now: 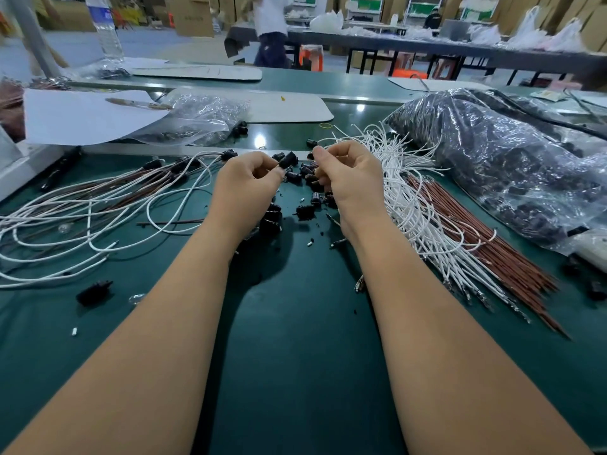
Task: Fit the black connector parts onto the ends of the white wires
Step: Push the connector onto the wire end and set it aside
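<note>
- The left hand [244, 178] pinches one black connector [288, 159].
- The right hand [348, 172] pinches a white wire [331, 141] end.
- Next, I think, the wire end must line up with the connector opening.

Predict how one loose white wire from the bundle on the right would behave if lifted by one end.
It would probably droop: the white wires lie in loose curves. It looks thin, so likely light. Neighbours may drag along, since the strands cross and tangle.
</note>
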